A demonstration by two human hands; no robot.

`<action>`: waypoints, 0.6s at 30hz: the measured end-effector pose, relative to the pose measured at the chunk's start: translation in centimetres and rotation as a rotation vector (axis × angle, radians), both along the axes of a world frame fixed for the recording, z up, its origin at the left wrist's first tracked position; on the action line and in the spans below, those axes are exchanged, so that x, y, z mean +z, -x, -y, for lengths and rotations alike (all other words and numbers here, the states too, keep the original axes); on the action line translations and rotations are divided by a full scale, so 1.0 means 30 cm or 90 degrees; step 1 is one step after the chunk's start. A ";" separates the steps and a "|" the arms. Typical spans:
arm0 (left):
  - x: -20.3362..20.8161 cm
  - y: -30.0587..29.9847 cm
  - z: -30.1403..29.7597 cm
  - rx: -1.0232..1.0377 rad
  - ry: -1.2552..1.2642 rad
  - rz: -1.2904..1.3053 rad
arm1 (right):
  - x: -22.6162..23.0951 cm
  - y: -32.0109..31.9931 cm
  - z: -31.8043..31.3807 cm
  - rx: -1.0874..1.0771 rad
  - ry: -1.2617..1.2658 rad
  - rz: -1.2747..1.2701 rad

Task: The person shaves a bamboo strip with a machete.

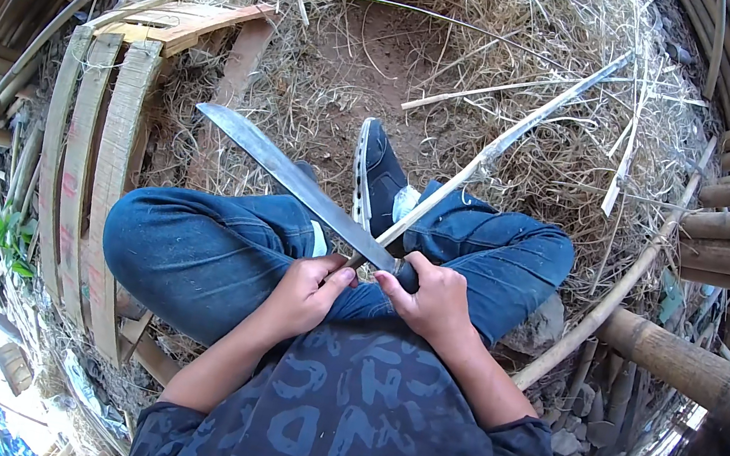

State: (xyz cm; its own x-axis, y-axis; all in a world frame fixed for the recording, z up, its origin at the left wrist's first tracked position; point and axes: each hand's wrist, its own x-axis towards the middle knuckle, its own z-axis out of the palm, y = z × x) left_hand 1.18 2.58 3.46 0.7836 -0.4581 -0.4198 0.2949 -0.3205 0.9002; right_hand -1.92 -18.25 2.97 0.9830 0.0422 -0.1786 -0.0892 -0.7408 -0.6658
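My right hand (433, 299) is closed around the dark handle of a machete (295, 181), whose long grey blade points up and to the left across my lap. In my left hand (310, 295), thumb pressed on it, is the near end of a long, pale bamboo strip (485, 158). This strip slants up and to the right, over my shin and past the dark shoe (375, 171). Blade and strip cross just in front of my hands, where the blade lies over the strip; I cannot tell whether the edge bites into it.
Dry straw and shavings (545, 94) cover the ground around a bare dirt patch (387, 46). A slatted wooden pallet (116, 174) stands beside my left knee. A thin pole (605, 305) and a thick bamboo pole (683, 360) lie at right, near stones (543, 326). Bamboo rails enclose both sides.
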 end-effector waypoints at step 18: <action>-0.023 0.006 0.020 -0.001 -0.112 0.107 | -0.013 -0.009 -0.010 0.003 0.141 -0.015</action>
